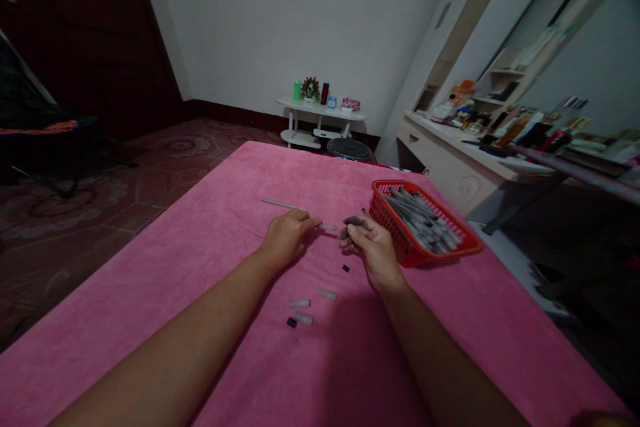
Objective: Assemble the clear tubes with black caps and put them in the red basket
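My left hand (pixel 287 236) rests on the pink cloth (pixel 200 293) with its fingers pinched on a thin pale tube (pixel 285 204) that runs out to the left behind it. My right hand (pixel 373 248) lies palm up just to the right, its fingers curled round a dark grey pen barrel (pixel 353 221). The two hands are a short gap apart. Between my forearms lie small pen parts: three pale tips (pixel 326 294), a black cap (pixel 291 323) and a small black piece (pixel 345 269).
A red plastic basket (pixel 465 247) full of grey pens stands right of my right hand. Beyond the cloth are a small white side table (pixel 320 110), a dark round stool (pixel 350 148) and a cluttered dresser (pixel 450 153) at the right.
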The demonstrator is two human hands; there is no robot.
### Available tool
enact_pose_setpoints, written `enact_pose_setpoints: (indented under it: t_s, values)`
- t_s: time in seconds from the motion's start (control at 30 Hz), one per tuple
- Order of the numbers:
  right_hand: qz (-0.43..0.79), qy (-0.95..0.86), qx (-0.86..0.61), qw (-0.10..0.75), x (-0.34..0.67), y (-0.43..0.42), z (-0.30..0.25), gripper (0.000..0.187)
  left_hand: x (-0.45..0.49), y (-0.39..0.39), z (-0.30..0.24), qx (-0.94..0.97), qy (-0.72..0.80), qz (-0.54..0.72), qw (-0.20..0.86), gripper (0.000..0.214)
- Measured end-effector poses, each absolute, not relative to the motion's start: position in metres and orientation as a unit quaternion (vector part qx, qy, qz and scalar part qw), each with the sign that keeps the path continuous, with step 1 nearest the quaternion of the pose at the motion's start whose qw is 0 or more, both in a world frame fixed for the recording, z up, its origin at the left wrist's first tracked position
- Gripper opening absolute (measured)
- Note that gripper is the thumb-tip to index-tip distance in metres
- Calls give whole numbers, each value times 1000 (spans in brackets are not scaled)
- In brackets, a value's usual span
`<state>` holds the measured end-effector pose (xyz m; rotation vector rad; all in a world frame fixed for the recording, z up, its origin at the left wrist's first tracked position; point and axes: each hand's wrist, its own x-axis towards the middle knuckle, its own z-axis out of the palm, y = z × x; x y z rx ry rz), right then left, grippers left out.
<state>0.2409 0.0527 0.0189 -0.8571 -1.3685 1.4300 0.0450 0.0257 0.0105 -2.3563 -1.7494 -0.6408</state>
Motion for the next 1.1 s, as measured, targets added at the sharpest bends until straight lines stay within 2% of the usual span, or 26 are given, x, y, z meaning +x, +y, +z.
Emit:
enact_pose_setpoints:
  t_s: [0.33,0.67,0.93,1.1]
  values:
    - [490,-587,-408,499,237,54,13,22,45,26,8,-782,-582,-211,70,30]
    - [319,-698,-419,485,236,54,9,8,47,26,9,-783,-582,-207,74,26]
    - [213,-754,-413,464,238,49,13,10,48,24,11,-789,-574,-210,66,25]
    - [200,-761,-415,456,238,48,14,10,49,24,11,-792,-570,-208,68,24]
